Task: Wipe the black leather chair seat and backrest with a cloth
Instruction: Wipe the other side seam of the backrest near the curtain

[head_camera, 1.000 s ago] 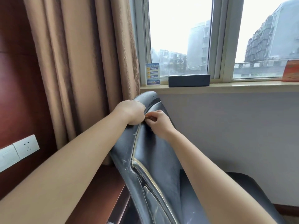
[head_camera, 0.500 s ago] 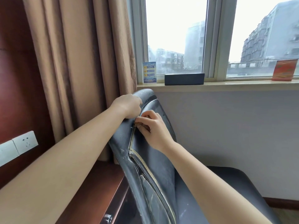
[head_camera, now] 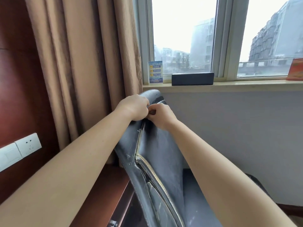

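Hands (head_camera: 133, 106) (head_camera: 161, 116) curl together atop backrest (head_camera: 162, 148), pinching something small; blue card's (head_camera: 155, 72) writing unreadable.

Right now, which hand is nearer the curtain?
The left hand. It grips the backrest top right beside the curtain; the right hand sits on its far side.

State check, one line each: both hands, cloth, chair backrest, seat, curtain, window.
left hand: fist gripping backrest top edge
right hand: pinching small brown cloth
cloth: mostly hidden between hands
backrest: upright, trim scuffed
seat: bare, partly hidden
curtain: drawn aside
window: closed
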A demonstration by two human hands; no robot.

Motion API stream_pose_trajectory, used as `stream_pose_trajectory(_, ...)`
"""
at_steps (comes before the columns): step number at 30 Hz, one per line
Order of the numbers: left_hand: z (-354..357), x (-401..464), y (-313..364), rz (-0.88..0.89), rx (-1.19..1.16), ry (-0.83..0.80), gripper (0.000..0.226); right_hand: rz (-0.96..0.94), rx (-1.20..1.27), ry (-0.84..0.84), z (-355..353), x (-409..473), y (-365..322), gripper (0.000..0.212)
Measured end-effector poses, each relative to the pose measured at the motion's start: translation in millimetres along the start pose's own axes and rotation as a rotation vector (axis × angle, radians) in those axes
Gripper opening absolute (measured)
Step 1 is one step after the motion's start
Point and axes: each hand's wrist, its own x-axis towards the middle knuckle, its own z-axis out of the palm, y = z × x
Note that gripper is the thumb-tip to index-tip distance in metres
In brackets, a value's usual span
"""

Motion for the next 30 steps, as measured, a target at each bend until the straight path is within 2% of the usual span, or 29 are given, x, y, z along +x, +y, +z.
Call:
stream_pose_trajectory(6, 0, 4, -2, 0.004, -0.026, -0.003, 0.044, 0.143, 0.059, 0.095, 11, -1, -2, 0.017)
stream_pose_trajectory(15, -1, -2, 0, -0.001, -0.015, -0.005, 0.042, 0.084, 0.215, -0.105, -7, -31, -12, 0.016)
stream_pose_trajectory(20, -1, -5, 1, -0.003, -0.035, 0.005, 0.043, 0.014, 0.369, -0.096, -4, -69, -17, 0.006)
stream_pose_trajectory(26, 1, -4, 0, -0.006, -0.036, 0.018, 0.043, 0.004, 0.285, 0.014, 4, -66, -17, 0.014)
stream_pose_trajectory(30, 2, 0, -3, -0.003, -0.062, 0.030, 0.043, 0.020, 0.217, 0.047, 5, -45, -12, 0.013)
